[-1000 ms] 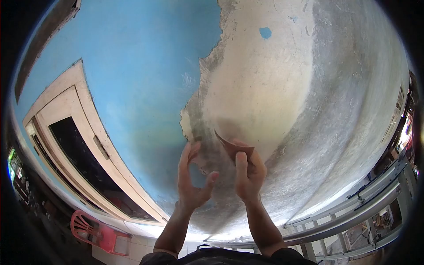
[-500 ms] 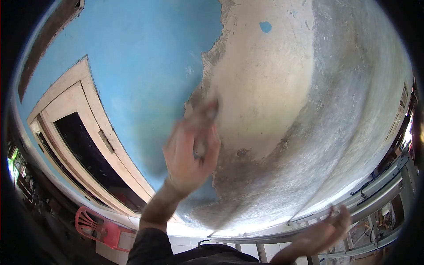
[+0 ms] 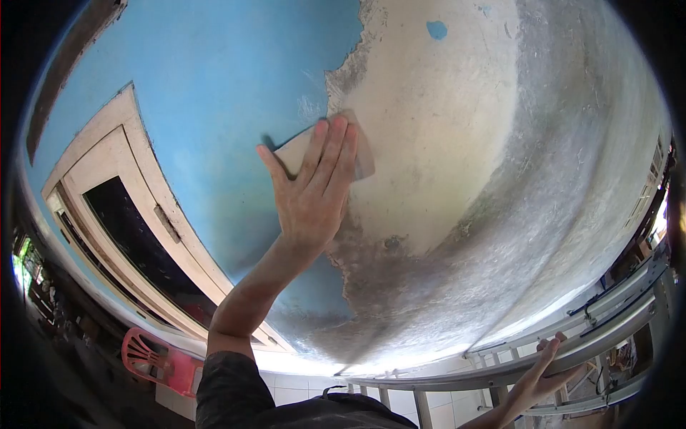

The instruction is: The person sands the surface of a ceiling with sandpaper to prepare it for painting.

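Note:
My left hand [image 3: 314, 186] presses a pale, thin sheet [image 3: 364, 154] against the wall, back of the hand towards me. Three of its fingers lie close together over the sheet, and one digit is spread to the left at its edge. The sheet lies across the ragged border between the blue paint [image 3: 229, 86] and the bare cream plaster [image 3: 436, 129]. Low on the right, my right hand [image 3: 547, 372] is at the rail of a metal ladder [image 3: 607, 332], its digits around the rail and partly hidden.
A cream-framed door or window [image 3: 153, 193] with dark glass is at the left. Below it stands a pink plastic chair [image 3: 168, 365]. The ladder stretches across the lower right. Grey, rough plaster [image 3: 564, 129] covers the wall's right part. White tiles [image 3: 289, 386] show low down.
My left hand has moved up the wall and now lies flatter over the sheet, which is clearly visible. My right hand has shifted slightly and its digits are now at the ladder rail.

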A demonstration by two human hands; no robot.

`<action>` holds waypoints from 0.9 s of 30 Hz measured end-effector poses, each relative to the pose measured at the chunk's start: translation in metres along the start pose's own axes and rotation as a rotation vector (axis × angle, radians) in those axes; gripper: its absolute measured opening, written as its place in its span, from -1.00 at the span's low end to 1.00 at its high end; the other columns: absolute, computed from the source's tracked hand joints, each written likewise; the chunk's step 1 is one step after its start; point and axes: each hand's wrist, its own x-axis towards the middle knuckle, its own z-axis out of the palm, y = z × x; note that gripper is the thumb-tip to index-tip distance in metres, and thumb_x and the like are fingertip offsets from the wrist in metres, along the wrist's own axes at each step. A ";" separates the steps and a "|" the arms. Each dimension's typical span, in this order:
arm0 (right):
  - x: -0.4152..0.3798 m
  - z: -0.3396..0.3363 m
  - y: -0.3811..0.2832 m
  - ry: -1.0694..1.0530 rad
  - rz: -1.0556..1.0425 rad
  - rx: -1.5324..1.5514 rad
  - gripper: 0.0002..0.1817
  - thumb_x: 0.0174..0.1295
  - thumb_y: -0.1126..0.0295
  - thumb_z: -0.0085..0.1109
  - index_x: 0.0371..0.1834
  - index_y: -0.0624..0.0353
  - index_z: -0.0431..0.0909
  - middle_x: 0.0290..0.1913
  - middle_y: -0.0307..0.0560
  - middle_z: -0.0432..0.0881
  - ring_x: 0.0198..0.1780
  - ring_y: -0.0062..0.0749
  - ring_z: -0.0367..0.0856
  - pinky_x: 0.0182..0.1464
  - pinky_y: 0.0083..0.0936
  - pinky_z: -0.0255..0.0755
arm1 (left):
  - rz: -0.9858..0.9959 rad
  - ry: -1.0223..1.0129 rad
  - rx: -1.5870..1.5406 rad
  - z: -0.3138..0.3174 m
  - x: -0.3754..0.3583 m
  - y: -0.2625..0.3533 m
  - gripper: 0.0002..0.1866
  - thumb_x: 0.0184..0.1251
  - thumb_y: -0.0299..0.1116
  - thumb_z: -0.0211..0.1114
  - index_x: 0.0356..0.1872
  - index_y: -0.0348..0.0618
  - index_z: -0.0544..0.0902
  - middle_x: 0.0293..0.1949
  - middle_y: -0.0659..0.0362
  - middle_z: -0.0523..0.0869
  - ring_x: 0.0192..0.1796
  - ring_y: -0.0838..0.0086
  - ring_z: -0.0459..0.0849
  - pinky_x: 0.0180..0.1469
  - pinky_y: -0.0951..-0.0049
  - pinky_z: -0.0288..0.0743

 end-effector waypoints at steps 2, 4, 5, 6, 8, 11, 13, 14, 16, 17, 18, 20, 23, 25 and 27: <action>-0.002 0.000 0.006 -0.001 0.027 0.025 -0.21 0.27 0.10 0.11 0.41 0.20 -0.09 0.02 0.13 0.51 -0.11 -0.29 0.57 -0.14 -0.40 0.54 | -0.005 0.030 0.022 0.000 0.024 -0.003 -0.46 0.24 -0.47 0.10 0.30 -0.09 0.32 0.33 0.20 0.35 0.38 0.40 0.27 0.28 -0.42 -0.53; -0.001 0.000 0.010 -0.002 0.024 0.040 -0.18 0.24 0.08 0.15 0.41 0.22 -0.06 0.00 0.12 0.51 -0.14 -0.32 0.57 -0.17 -0.42 0.52 | 0.009 0.094 0.038 -0.001 0.057 -0.009 -0.45 0.25 -0.46 0.09 0.32 -0.06 0.29 0.34 0.23 0.34 0.38 0.41 0.27 0.27 -0.44 -0.51; 0.000 0.001 0.008 0.013 0.037 0.026 -0.17 0.23 0.07 0.16 0.41 0.22 -0.06 0.00 0.12 0.52 -0.15 -0.33 0.57 -0.16 -0.42 0.52 | 0.017 0.130 0.049 -0.002 0.066 -0.010 -0.44 0.26 -0.45 0.08 0.33 -0.05 0.28 0.34 0.24 0.33 0.38 0.41 0.27 0.27 -0.45 -0.50; -0.002 0.001 0.006 0.028 0.053 0.011 -0.16 0.22 0.07 0.18 0.42 0.22 -0.05 0.00 0.12 0.52 -0.16 -0.34 0.56 -0.16 -0.42 0.51 | -0.001 0.107 0.054 -0.003 0.063 -0.010 -0.44 0.26 -0.44 0.08 0.33 -0.04 0.28 0.34 0.25 0.33 0.38 0.41 0.27 0.27 -0.44 -0.52; -0.004 0.002 0.004 0.046 0.081 -0.002 -0.14 0.20 0.06 0.20 0.42 0.22 -0.04 0.00 0.12 0.52 -0.17 -0.35 0.56 -0.16 -0.41 0.50 | -0.026 0.063 0.062 -0.006 0.053 -0.007 -0.44 0.27 -0.42 0.07 0.34 -0.01 0.27 0.35 0.27 0.32 0.39 0.40 0.26 0.27 -0.42 -0.57; -0.004 0.000 0.006 0.045 0.098 -0.003 -0.12 0.18 0.04 0.21 0.42 0.23 -0.04 -0.01 0.12 0.53 -0.19 -0.37 0.55 -0.17 -0.40 0.49 | -0.056 -0.064 0.053 -0.010 0.005 0.000 -0.48 0.29 -0.38 0.06 0.32 -0.01 0.31 0.35 0.29 0.32 0.41 0.37 0.21 0.25 -0.42 -0.64; -0.004 0.001 0.012 0.045 0.102 0.008 -0.10 0.17 0.03 0.22 0.43 0.22 -0.05 -0.01 0.13 0.53 -0.20 -0.38 0.54 -0.18 -0.40 0.48 | -0.029 -0.012 0.102 -0.006 0.000 -0.002 -0.54 0.24 -0.32 0.13 0.21 -0.04 0.42 0.30 0.32 0.38 0.39 0.36 0.24 0.22 -0.50 -0.53; -0.005 0.001 0.011 0.048 0.110 0.037 -0.10 0.17 0.03 0.22 0.43 0.22 -0.04 -0.04 0.11 0.54 -0.21 -0.40 0.54 -0.16 -0.40 0.47 | -0.020 0.013 0.127 -0.004 -0.001 -0.004 -0.57 0.22 -0.30 0.16 0.15 -0.05 0.48 0.28 0.34 0.41 0.38 0.36 0.25 0.21 -0.54 -0.47; -0.004 0.002 0.006 0.044 0.116 0.091 -0.11 0.16 0.04 0.24 0.42 0.23 -0.01 -0.10 0.09 0.56 -0.23 -0.42 0.53 -0.14 -0.41 0.45 | -0.018 0.068 0.099 -0.007 0.027 -0.006 -0.56 0.22 -0.29 0.15 0.16 -0.02 0.48 0.29 0.36 0.39 0.40 0.32 0.22 0.19 -0.57 -0.52; -0.004 0.002 0.006 0.031 0.130 0.095 -0.13 0.16 0.03 0.23 0.41 0.23 0.03 -0.13 0.06 0.56 -0.24 -0.43 0.52 -0.12 -0.40 0.44 | -0.016 0.097 0.087 -0.008 0.041 -0.009 -0.56 0.22 -0.29 0.14 0.16 -0.01 0.48 0.30 0.38 0.38 0.41 0.30 0.20 0.17 -0.58 -0.55; -0.002 0.000 0.009 0.018 0.142 0.101 -0.15 0.17 0.02 0.22 0.40 0.23 0.06 -0.16 0.04 0.56 -0.25 -0.44 0.51 -0.10 -0.39 0.42 | -0.021 0.088 0.085 -0.008 0.049 -0.011 -0.54 0.24 -0.32 0.11 0.21 0.00 0.43 0.32 0.36 0.35 0.42 0.27 0.17 0.17 -0.55 -0.60; 0.000 -0.004 0.013 -0.014 0.163 0.073 -0.19 0.18 -0.01 0.18 0.36 0.25 0.13 -0.22 -0.01 0.57 -0.26 -0.46 0.50 -0.06 -0.36 0.39 | -0.029 0.064 0.079 -0.008 0.057 -0.013 -0.48 0.29 -0.37 0.05 0.31 0.01 0.32 0.37 0.33 0.28 0.45 0.23 0.10 0.17 -0.49 -0.69; 0.001 -0.007 0.013 -0.061 0.193 0.005 -0.23 0.20 -0.06 0.11 0.31 0.29 0.21 -0.24 -0.03 0.56 -0.23 -0.44 0.49 0.01 -0.32 0.36 | -0.090 -0.039 0.060 -0.008 0.024 -0.002 -0.44 0.24 -0.34 0.10 0.32 0.04 0.32 0.38 0.36 0.26 0.46 0.20 0.03 0.16 -0.51 -0.68; 0.002 -0.010 0.006 -0.105 0.209 -0.013 -0.24 0.21 -0.10 0.07 0.28 0.31 0.24 -0.19 0.00 0.56 -0.17 -0.39 0.51 0.07 -0.28 0.35 | -0.062 -0.038 0.069 0.001 -0.002 -0.003 -0.42 0.22 -0.34 0.12 0.33 0.07 0.31 0.39 0.38 0.24 0.47 0.17 0.01 0.15 -0.53 -0.68; 0.006 -0.008 0.003 -0.074 0.184 -0.021 -0.28 0.26 -0.12 -0.02 0.24 0.32 0.28 -0.06 0.09 0.53 0.00 -0.31 0.50 0.16 -0.23 0.31 | -0.029 -0.031 0.072 0.005 -0.002 -0.007 -0.41 0.21 -0.34 0.12 0.33 0.09 0.30 0.39 0.39 0.23 0.47 0.14 0.00 0.13 -0.55 -0.69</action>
